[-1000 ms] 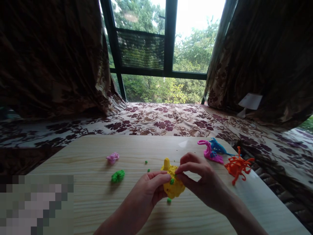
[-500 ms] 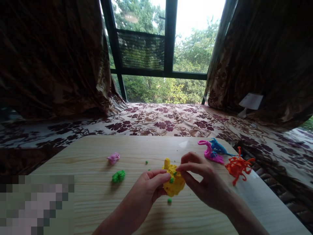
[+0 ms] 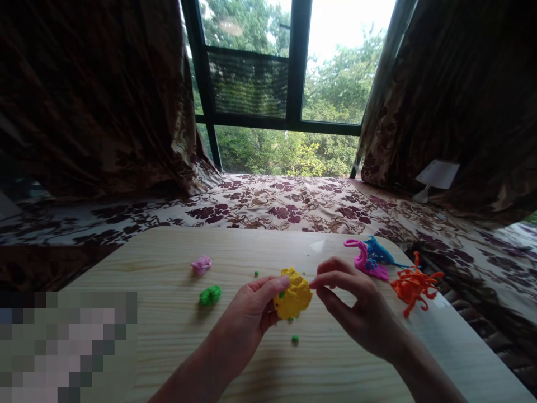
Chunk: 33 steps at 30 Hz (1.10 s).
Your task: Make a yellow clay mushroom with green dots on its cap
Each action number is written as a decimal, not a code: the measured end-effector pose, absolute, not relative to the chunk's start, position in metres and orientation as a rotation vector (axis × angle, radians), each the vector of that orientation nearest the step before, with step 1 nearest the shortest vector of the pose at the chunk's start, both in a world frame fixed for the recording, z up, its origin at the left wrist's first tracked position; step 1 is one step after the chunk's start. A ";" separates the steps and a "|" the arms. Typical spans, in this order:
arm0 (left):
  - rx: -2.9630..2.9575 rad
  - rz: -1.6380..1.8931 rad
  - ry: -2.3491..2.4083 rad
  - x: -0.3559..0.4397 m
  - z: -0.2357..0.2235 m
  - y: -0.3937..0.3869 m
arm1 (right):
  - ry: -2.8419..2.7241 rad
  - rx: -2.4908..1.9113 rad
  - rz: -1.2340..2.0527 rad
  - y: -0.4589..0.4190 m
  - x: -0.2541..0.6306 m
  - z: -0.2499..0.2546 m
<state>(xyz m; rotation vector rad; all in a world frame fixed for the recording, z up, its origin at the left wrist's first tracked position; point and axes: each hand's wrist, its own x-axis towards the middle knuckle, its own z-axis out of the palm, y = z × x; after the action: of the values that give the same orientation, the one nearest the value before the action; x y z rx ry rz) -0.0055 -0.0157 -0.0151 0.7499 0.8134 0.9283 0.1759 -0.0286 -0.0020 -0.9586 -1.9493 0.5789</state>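
Observation:
My left hand (image 3: 251, 308) pinches a lumpy yellow clay figure (image 3: 293, 299) by its left side, thumb on top and the other fingers underneath. Small green bits show on the figure near my thumb, with a small dark spot lower down on its left. At the figure's right edge is my right hand (image 3: 358, 296); its index fingertip is beside or just touching the clay, and the thumb tip sits slightly apart below. I see nothing held in that hand. A little green clay ball (image 3: 295, 338) lies on the table below the figure.
On the wooden table (image 3: 176, 347), a pink clay lump (image 3: 201, 265) and a green clay lump (image 3: 210, 295) lie to the left. Pink (image 3: 361, 260), blue (image 3: 381, 253) and orange clay pieces (image 3: 413, 286) stand at the right edge. A white lamp (image 3: 437, 174) is farther back.
The yellow figure has turned in my left hand, and its upright yellow knob no longer shows. My right fingers have drawn back from its face to its edge. The view has shifted slightly.

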 end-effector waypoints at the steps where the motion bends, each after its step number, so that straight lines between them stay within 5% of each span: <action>1: 0.738 0.956 0.820 -0.007 -0.015 -0.014 | -1.990 -0.984 0.616 -0.029 0.176 -0.003; 13: 0.704 1.148 0.827 -0.010 -0.019 -0.010 | -2.435 -1.201 0.535 -0.036 0.158 -0.044; 33: 0.826 0.855 0.758 -0.004 -0.012 -0.019 | -1.852 -0.995 0.558 -0.023 0.165 -0.019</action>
<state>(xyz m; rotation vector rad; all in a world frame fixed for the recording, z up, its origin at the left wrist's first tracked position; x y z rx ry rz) -0.0039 -0.0185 -0.0124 0.8263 0.7584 0.8554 0.1654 -0.0234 -0.0193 -0.9949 -1.8517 0.5580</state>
